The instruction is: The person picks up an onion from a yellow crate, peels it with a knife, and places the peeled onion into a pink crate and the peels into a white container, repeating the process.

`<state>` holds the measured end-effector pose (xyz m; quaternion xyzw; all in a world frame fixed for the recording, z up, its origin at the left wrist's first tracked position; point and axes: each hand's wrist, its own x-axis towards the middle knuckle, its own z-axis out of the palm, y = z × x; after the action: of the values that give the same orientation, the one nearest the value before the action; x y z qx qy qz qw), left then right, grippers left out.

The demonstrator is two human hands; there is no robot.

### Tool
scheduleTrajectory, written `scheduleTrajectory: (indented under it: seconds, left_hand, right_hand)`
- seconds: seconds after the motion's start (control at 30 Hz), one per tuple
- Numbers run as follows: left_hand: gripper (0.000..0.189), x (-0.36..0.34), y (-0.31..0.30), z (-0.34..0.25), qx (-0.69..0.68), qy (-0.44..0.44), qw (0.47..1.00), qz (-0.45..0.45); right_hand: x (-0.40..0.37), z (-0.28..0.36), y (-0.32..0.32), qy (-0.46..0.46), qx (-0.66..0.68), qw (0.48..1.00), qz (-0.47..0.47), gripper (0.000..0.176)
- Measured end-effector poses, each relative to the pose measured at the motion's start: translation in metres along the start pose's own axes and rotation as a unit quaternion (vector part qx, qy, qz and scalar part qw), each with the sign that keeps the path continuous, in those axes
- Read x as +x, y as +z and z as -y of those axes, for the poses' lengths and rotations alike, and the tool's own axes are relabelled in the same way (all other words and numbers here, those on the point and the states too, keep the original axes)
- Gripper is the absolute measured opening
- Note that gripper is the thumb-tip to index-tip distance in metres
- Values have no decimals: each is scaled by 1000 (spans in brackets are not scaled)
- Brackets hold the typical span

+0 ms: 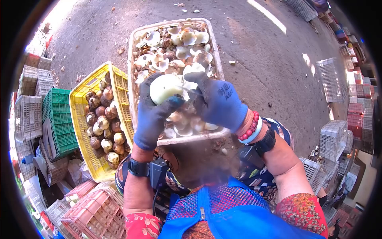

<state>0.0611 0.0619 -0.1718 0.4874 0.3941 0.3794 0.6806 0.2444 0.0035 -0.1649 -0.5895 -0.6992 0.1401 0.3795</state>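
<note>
My left hand [156,103], in a dark-palmed blue work glove, is closed around a smooth, pale greenish-white peeled onion [166,88]. My right hand [221,100], in a matching glove, is closed close against the onion's right side. What its fingers hold is blurred and partly hidden, and I cannot make it out. Both hands are above a white plastic crate [218,65] filled with curved, cup-shaped onion layers [189,38] and brown skins. To the left, a tilted yellow crate [86,159] holds several brown-skinned onions [102,121].
A green crate [59,119] stands left of the yellow one, with stacked white crates [30,85] behind it. Red crates [95,211] are at the lower left. More crates [333,139] line the right side. Bits of peel lie on the grey ground [270,79].
</note>
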Motion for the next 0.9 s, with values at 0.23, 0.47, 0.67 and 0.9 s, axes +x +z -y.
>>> scheduleTrajectory:
  seconds: [0.23,0.47,0.67,0.9]
  left_hand:
    - [62,1,-3,13,74,7,997,31]
    - [68,-3,7,6,78,61,995,24]
    - [72,-5,7,12,305,280,909,52]
    - [70,-26,-6,6,-184,-32,976,117]
  right_hand:
    - [1,-21,-1,126,-190,971,72,34]
    - [7,-30,-13,92,-38,995,-18,22]
    - [8,1,-8,144,142,979,-3,21]
    - [-3,-35,-16,-17,-130,988,-76,21]
